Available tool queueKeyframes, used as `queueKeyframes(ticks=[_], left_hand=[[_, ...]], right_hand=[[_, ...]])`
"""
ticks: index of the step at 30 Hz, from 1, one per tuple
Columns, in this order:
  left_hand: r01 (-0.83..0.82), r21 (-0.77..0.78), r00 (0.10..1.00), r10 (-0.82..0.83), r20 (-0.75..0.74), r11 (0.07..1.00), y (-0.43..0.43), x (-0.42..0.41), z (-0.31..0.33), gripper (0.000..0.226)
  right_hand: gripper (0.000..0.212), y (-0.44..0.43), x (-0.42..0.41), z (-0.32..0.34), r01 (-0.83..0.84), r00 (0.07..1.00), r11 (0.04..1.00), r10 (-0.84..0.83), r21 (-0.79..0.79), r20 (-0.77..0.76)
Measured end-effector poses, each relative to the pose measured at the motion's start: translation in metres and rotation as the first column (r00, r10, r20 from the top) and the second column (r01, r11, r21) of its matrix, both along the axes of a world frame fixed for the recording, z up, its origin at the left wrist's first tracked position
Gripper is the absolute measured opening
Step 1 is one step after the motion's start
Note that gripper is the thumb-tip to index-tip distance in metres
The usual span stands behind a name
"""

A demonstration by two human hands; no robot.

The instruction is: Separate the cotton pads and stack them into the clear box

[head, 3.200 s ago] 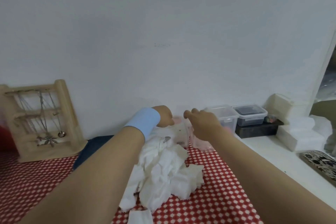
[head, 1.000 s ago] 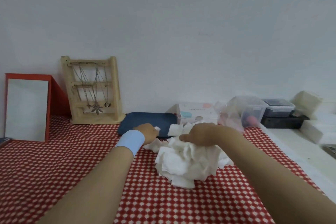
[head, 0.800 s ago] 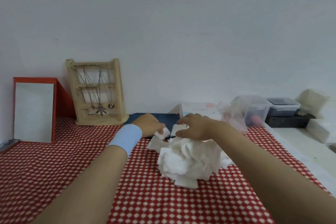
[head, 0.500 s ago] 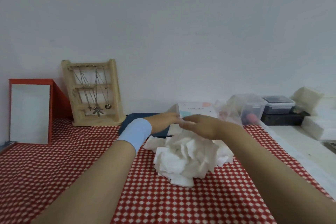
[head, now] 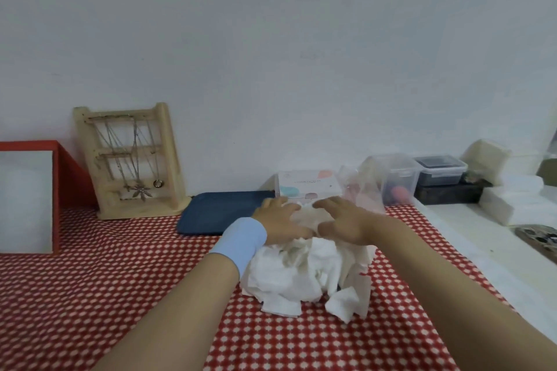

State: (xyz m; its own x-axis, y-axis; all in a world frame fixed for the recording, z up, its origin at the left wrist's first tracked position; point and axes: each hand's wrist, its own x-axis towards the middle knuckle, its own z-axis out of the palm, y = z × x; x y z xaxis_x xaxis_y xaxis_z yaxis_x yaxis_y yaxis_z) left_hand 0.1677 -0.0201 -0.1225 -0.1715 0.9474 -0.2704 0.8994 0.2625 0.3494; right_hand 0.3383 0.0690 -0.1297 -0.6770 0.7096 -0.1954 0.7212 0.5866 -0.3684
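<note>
A loose heap of white cotton pads (head: 304, 274) lies on the red checked tablecloth (head: 105, 295) in the middle of the view. My left hand (head: 278, 218), with a light blue wristband, rests flat on the far top of the heap, fingers straight. My right hand (head: 343, 220) lies beside it, also flat on the heap with fingers spread. A clear box (head: 391, 178) stands at the back right against the wall, with a crumpled clear plastic bag (head: 358, 190) in front of it.
A white printed carton (head: 307, 187) and a dark blue tray (head: 220, 214) sit behind the heap. A wooden jewellery stand (head: 129, 159) and a red-framed mirror (head: 27, 196) are at the left. A dark lidded tub (head: 440, 173) and white blocks (head: 512, 202) stand at the right.
Both hands have come together on top of the heap and now lie flat on it; before, they picked at pads along its far edge. The heap looks flatter and wider.
</note>
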Motion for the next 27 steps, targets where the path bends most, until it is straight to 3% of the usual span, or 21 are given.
queueKeyframes(ticks=[3, 5, 7, 10, 13, 17, 20, 24, 27], left_hand=[[-0.060, -0.174, 0.988, 0.084, 0.133, 0.983, 0.002, -0.007, -0.001, 0.098], [0.004, -0.241, 0.955, 0.068, 0.289, 0.971, -0.001, -0.002, 0.002, 0.084], [0.092, -0.241, 0.922, 0.008, 0.387, 0.966, 0.000, 0.003, 0.004, 0.065], [0.135, -0.260, 0.938, -0.039, 0.343, 0.956, 0.005, 0.003, 0.005, 0.067], [0.076, -0.191, 0.964, -0.023, 0.266, 0.979, 0.012, -0.008, 0.018, 0.067], [-0.078, 0.055, 0.961, 0.060, 0.269, 0.995, 0.036, -0.034, 0.036, 0.027], [-0.196, 0.219, 0.974, 0.164, 0.155, 0.956, 0.055, -0.052, 0.038, 0.027], [-0.178, 0.181, 0.984, 0.169, 0.065, 0.967, 0.074, -0.059, 0.032, 0.053], [-0.136, 0.156, 0.991, 0.131, 0.040, 0.978, 0.086, -0.063, 0.024, 0.063]], right_hand=[[0.068, -0.001, -0.010, -0.001, -0.040, 0.998, 0.989, 0.046, -0.139, 0.036], [0.063, -0.001, -0.012, 0.004, -0.013, 0.998, 0.951, 0.030, -0.309, 0.049], [0.063, 0.006, -0.011, 0.008, -0.005, 0.992, 0.947, 0.044, -0.321, 0.117], [0.070, 0.018, -0.011, 0.015, 0.057, 0.989, 0.946, -0.011, -0.318, 0.147], [0.047, 0.021, -0.021, 0.029, -0.008, 0.997, 0.987, 0.019, -0.160, 0.069], [0.035, 0.039, -0.034, 0.039, 0.032, 0.993, 0.972, -0.004, 0.234, -0.122], [0.040, 0.064, -0.044, 0.031, 0.011, 1.000, 0.930, 0.000, 0.366, -0.031], [0.050, 0.081, -0.054, 0.018, -0.136, 0.983, 0.879, 0.061, 0.456, 0.176], [0.047, 0.088, -0.059, 0.010, -0.213, 0.967, 0.812, 0.095, 0.543, 0.236]])
